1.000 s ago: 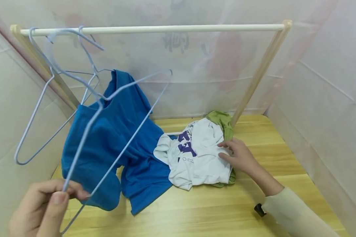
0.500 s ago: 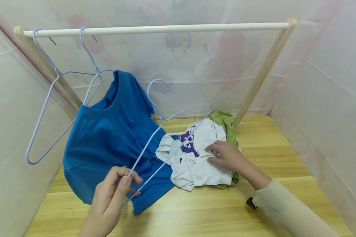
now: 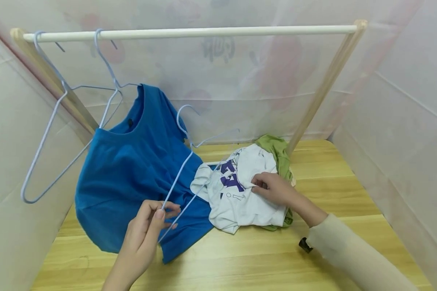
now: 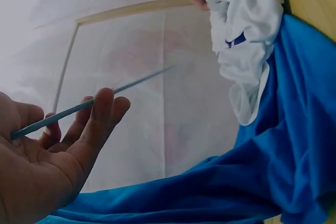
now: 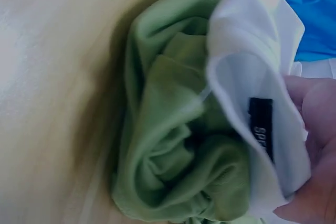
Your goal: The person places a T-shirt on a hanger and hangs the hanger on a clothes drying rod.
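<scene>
My left hand (image 3: 142, 236) holds a pale blue wire hanger (image 3: 179, 177) by one side, its hook pointing up. In the left wrist view the hanger wire (image 4: 65, 113) runs between thumb and fingers. With fingertips and thumb, my right hand (image 3: 274, 188) pinches a crumpled white T-shirt (image 3: 255, 208) with purple print. Its neck opening, with a black label (image 5: 261, 124), gapes beside the fingers in the right wrist view. Under and behind it lies a green garment (image 3: 273, 146). A blue T-shirt (image 3: 131, 173) hangs on a hanger to the left, its lower part spread on the table.
A wooden rack with a white rail (image 3: 218, 31) spans the back. One bare hanger (image 3: 45, 141) hangs at its left end. Fabric walls enclose the wooden table (image 3: 233, 262). A small black object (image 3: 305, 245) shows by the right sleeve.
My left hand has carried the hanger rightward and away from me, over the blue T-shirt's lower part. My right hand has moved slightly left, and its fingers have closed on the white T-shirt.
</scene>
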Demonstrator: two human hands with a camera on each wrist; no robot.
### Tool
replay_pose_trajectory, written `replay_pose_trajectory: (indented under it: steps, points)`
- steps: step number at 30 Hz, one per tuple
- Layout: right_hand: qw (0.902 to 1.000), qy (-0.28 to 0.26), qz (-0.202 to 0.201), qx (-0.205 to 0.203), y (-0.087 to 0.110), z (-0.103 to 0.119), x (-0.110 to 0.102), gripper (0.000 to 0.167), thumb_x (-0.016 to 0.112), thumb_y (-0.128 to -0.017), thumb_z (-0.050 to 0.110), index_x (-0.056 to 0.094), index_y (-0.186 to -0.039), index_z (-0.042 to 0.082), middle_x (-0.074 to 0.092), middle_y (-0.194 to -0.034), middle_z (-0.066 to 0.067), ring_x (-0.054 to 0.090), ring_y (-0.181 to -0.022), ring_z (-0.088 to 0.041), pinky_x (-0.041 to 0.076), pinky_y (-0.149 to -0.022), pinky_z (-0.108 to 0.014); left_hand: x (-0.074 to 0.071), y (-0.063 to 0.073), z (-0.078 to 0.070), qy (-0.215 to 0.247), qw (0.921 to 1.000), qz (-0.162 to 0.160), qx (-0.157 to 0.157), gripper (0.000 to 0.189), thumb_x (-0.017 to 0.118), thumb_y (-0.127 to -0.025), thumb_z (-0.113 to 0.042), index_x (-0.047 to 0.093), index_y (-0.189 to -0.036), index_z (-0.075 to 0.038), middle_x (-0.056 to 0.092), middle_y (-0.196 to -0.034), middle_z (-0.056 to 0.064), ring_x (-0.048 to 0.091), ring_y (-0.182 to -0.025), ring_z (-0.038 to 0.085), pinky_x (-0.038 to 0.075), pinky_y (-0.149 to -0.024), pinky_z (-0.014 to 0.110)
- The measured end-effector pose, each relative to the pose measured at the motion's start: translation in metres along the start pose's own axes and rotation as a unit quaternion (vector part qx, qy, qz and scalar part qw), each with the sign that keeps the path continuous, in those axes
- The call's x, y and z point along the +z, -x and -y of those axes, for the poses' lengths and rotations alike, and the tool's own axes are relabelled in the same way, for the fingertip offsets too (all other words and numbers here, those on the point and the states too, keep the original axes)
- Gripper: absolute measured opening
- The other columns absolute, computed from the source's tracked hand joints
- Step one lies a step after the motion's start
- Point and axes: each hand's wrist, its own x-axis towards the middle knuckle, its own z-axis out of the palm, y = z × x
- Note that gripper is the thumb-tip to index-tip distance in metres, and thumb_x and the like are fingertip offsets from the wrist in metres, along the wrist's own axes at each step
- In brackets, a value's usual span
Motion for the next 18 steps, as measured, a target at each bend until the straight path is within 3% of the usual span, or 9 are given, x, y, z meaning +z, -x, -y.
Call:
replay_pose_trajectory:
  steps: [5,8,11,14,18]
  points:
    - [0.9904,-0.136,0.022,0.008,-0.003,0.001,-0.015,0.006,0.07,-0.094,0.024,0.065,-0.094,0.02,0.058,-0.079,0.003,0.052,-0.071,-0.014,0.046,-0.063,-0.026,0.005,-0.002,0.005,0.024,0.9994,0.0,-0.024,0.014,0.03,-0.109,-0.007,0.044,-0.113,-0.006,0.062,-0.13,0.01,0.071,-0.106,0.026,0.061,-0.074,0.032]
    - [0.9725,-0.23,0.022,0.028,-0.006,0.008,-0.03,0.01,0.066,-0.097,0.023,0.063,-0.095,0.014,0.054,-0.079,-0.003,0.05,-0.068,-0.016,0.045,-0.058,-0.025,0.008,-0.002,0.005,0.043,0.9984,0.008,-0.036,0.013,0.029,-0.11,-0.008,0.041,-0.115,-0.007,0.058,-0.135,0.011,0.072,-0.103,0.026,0.061,-0.068,0.034]
    - [0.9487,-0.314,-0.007,0.037,-0.011,0.021,-0.052,0.016,0.062,-0.1,0.024,0.059,-0.099,0.008,0.052,-0.081,-0.006,0.05,-0.068,-0.016,0.047,-0.057,-0.025,0.008,-0.001,0.005,0.05,0.9985,0.013,-0.021,0.014,0.028,-0.109,-0.005,0.04,-0.115,-0.004,0.059,-0.131,0.013,0.072,-0.096,0.024,0.06,-0.06,0.035]
    - [0.9133,-0.399,-0.066,0.046,-0.019,0.032,-0.075,0.016,0.06,-0.101,0.024,0.06,-0.103,0.007,0.058,-0.089,-0.005,0.057,-0.074,-0.014,0.054,-0.063,-0.025,0.007,-0.001,0.005,0.038,0.9991,0.015,-0.011,0.014,0.029,-0.109,-0.003,0.041,-0.115,-0.002,0.063,-0.125,0.009,0.071,-0.091,0.023,0.058,-0.057,0.034]
    - [0.8462,-0.505,-0.153,0.073,-0.034,0.033,-0.101,0.018,0.059,-0.101,0.023,0.061,-0.113,0.009,0.065,-0.1,-0.001,0.063,-0.083,-0.012,0.057,-0.072,-0.025,0.01,0.0,0.005,0.024,0.9992,0.025,-0.022,0.014,0.032,-0.109,-0.006,0.044,-0.117,-0.007,0.063,-0.125,0.004,0.072,-0.097,0.023,0.058,-0.06,0.033]
